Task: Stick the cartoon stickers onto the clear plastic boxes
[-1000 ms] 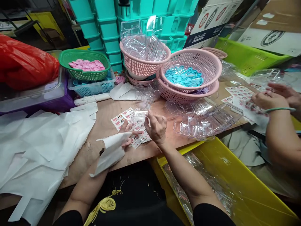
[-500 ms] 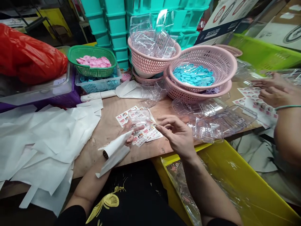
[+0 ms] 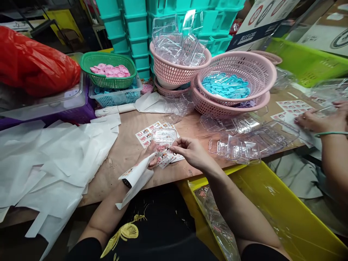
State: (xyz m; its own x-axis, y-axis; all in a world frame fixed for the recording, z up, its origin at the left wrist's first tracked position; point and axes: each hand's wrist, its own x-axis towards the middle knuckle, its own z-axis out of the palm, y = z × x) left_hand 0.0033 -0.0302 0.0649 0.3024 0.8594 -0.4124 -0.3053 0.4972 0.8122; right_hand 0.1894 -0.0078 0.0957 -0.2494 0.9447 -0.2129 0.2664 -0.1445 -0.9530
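While the wooden table [image 3: 125, 141] fills the middle of the view, a yellow bin [image 3: 261, 188] stands against its near edge at 4 o'clock; a carton [image 3: 246, 40] between 1 and 2 o'clock reads "BLUE GIRL" on its dark band; at 1 o'clock from the right hand [image 3: 172, 146], a pink basket [image 3: 252, 61] holds blue pieces. The right hand pinches, thumb and forefinger tips together, at the case's near right corner, though what lies between them cannot be told; the left hand [image 3: 148, 155] curls around the near left side of the clear plastic case [image 3: 164, 135], with white paper [image 3: 138, 175] draped over the wrist; sticker sheets [image 3: 143, 137] lie beneath, their print too small to read; the case sits at 10 o'clock from the right hand, its long axis roughly 9 to 3; the left hand, touching it, is nearer.
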